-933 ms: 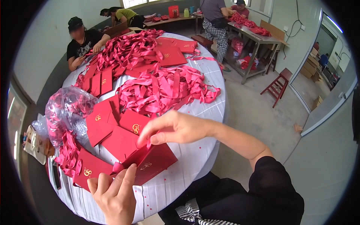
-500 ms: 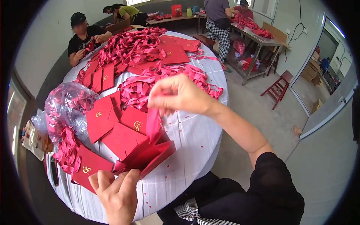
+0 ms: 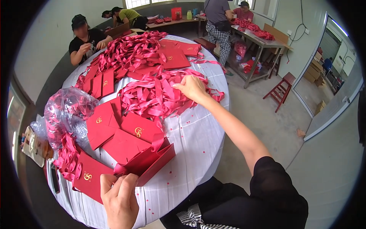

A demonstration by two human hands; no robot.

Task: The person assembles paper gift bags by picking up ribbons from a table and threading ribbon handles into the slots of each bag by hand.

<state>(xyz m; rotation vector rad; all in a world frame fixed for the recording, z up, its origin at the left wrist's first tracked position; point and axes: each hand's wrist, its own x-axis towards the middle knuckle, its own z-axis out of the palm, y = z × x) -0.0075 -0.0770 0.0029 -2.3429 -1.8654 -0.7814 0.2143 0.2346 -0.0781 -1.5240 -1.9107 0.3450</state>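
Note:
An opened red paper bag [image 3: 157, 165] stands near the table's front, its mouth turned up. A pink-red ribbon [image 3: 157, 142] hangs over its far side. My left hand [image 3: 121, 200] is closed on the bag's near left corner. Farther off, my right hand [image 3: 191, 89] reaches onto a heap of loose ribbons [image 3: 143, 95], thumb and fingers pinched together on a ribbon there. Flat red bags with gold lettering [image 3: 126, 145] lie just left of the open one. Another flat bag [image 3: 89, 175] rests beside my left hand.
A clear plastic sack [image 3: 68, 110] and a ribbon bunch [image 3: 68, 158] occupy the round table's left side. More bags and ribbons [image 3: 131, 53] are piled at the far side, where a person [image 3: 84, 40] sits. A red stool [image 3: 280, 91] stands right, below a metal worktable [image 3: 263, 44].
My right hand has left the ribbon at the open bag and moved away to the loose ribbon heap. That ribbon has dropped against the bag. My left hand keeps its hold.

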